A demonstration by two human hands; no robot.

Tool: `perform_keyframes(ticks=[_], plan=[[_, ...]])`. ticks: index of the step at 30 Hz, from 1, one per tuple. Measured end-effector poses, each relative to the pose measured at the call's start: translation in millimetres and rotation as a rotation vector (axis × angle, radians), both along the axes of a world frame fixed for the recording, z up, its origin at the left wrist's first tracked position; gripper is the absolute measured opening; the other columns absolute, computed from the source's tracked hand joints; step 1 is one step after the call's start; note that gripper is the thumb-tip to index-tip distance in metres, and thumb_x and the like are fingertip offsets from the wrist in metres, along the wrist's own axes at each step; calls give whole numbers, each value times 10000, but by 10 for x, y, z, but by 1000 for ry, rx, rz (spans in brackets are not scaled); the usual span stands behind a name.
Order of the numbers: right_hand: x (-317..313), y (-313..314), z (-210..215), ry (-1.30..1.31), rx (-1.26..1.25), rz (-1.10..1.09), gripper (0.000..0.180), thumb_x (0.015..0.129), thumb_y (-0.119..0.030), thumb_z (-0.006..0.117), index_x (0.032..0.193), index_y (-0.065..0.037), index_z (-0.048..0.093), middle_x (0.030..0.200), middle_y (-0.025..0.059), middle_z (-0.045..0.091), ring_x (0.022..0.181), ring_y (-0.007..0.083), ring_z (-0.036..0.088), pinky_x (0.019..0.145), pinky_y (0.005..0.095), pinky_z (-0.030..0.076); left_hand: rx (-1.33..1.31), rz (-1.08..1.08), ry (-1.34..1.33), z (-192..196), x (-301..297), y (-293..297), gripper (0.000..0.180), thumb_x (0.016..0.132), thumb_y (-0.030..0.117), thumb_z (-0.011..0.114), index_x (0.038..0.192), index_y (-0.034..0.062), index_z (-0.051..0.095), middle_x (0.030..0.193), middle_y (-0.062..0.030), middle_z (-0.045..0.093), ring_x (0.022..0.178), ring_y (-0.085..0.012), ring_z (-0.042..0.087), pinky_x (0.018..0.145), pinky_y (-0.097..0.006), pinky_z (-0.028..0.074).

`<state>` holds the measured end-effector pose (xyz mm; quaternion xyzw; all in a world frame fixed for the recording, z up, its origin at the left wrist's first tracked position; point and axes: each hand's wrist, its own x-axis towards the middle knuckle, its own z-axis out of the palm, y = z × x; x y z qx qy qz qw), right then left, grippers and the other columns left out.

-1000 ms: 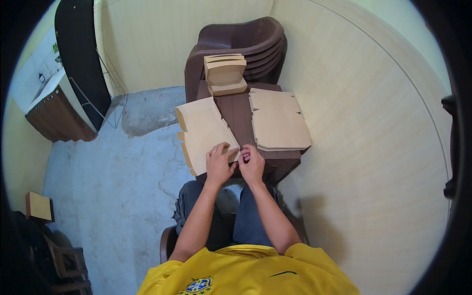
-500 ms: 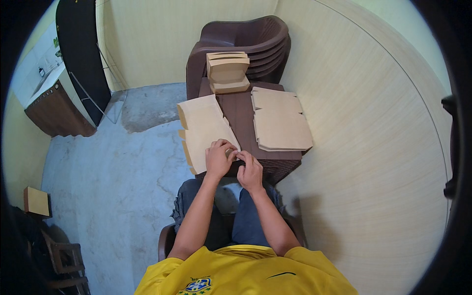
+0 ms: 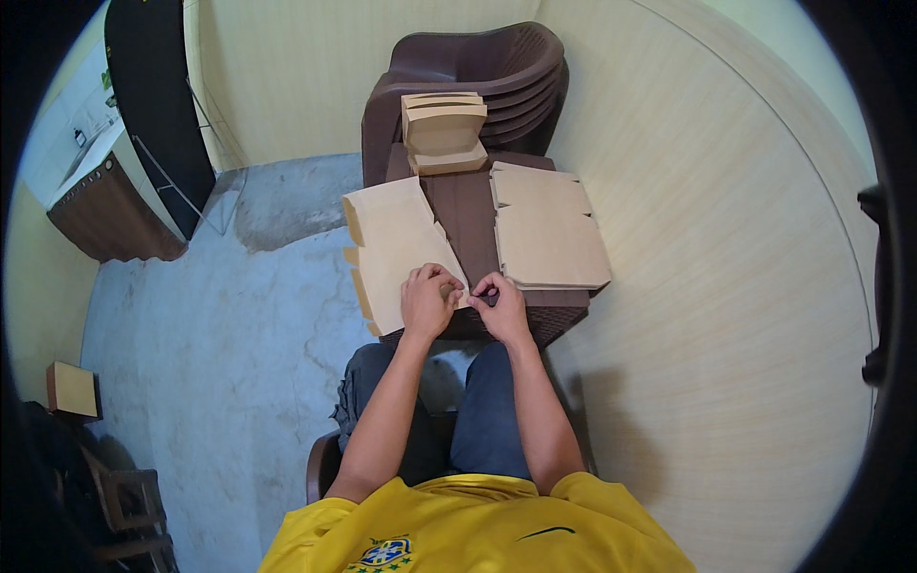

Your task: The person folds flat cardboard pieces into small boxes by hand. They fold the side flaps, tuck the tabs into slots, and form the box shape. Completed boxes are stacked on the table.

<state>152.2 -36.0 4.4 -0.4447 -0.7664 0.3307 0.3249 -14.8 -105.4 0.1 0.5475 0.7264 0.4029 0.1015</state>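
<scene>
One shift: my right hand (image 3: 502, 310) drew off my left hand (image 3: 426, 300); card (image 3: 394, 234) likely unfinished; I can't tell if fingers pinch.

Bare forearms (image 3: 384, 411) stretch forward from the yellow fabric shirt (image 3: 468, 525), left hand (image 3: 427, 303) and right hand (image 3: 504, 310) close together, fingers (image 3: 443, 272) bent.

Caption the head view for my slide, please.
Left hand and right hand at one corner of a tan cardboard sheet.

Two hands (image 3: 427, 302) (image 3: 502, 307), three tabletop cardboard groups (image 3: 394, 239) (image 3: 548, 229) (image 3: 445, 136)
</scene>
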Motion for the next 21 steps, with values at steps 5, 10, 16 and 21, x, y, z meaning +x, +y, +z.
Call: perform_keyframes(ticks=[5, 10, 16, 21], plan=[[-162, 71, -81, -81, 11, -90, 234, 825, -103, 896, 911, -97, 678, 903, 98, 716, 938, 322, 695, 830, 476, 530, -32, -42, 3, 0, -53, 42, 188, 837, 188, 901, 1020, 205, 864, 1188, -37, 729, 1235, -310, 641, 1040, -487, 501], [-156, 82, -148, -18, 62, -64, 280, 838, -156, 897, 1036, -128, 700, 931, 71, 746, 976, 333, 704, 882, 507, 515, -95, -82, 60, 124, -37, -3, 313, 840, 200, 901, 1142, 152, 832, 1224, -56, 737, 1257, -304, 644, 1066, -491, 507], [-263, 140, -97, -106, 34, -132, 395, 906, -202, 854, 1271, -168, 706, 937, 65, 749, 952, 334, 713, 876, 515, 529, -73, -95, 201, 319, -158, -650, 579, 793, 330, 943, 1290, 105, 748, 1318, -76, 721, 1358, -301, 614, 1216, -516, 427], [-292, 49, 15, -179, 96, -186, 330, 966, -146, 781, 1289, -176, 719, 938, 88, 716, 889, 340, 716, 831, 494, 561, -58, -19, 400, 224, -492, -1066, 565, 767, 302, 951, 1279, 165, 756, 1384, -46, 701, 1392, -284, 598, 1271, -523, 380]])
